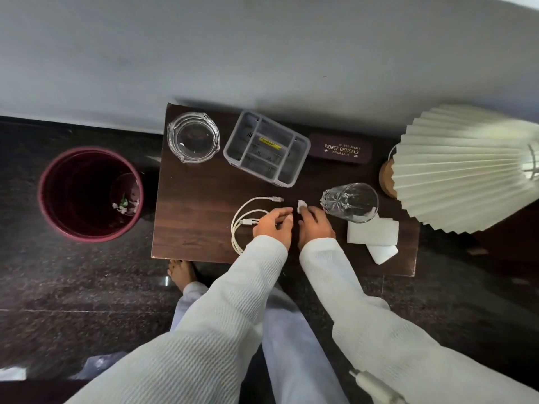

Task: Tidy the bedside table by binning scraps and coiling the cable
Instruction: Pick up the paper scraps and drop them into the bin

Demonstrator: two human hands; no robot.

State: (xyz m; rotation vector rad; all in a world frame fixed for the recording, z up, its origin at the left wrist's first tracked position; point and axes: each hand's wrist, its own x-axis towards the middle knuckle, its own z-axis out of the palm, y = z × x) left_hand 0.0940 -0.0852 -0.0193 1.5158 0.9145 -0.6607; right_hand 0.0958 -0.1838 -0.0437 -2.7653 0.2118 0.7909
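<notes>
A white charging cable [244, 217] lies in a loose loop on the dark wooden bedside table [192, 205], its two plugs near the middle. My left hand [274, 224] rests on the cable's right side with its fingers curled over the loop. My right hand [313, 225] sits just beside it, fingertips pinching a small crumpled white paper scrap [301, 206]. A maroon bin [90, 193] stands on the floor left of the table with several scraps at its bottom.
At the back stand a glass ashtray [193, 137], a grey divided organiser [267, 147] and a dark glasses case [340, 149]. A clear tumbler [350, 202] lies on its side by folded white tissues [373, 232]. A pleated lamp shade [463, 167] overhangs the right end.
</notes>
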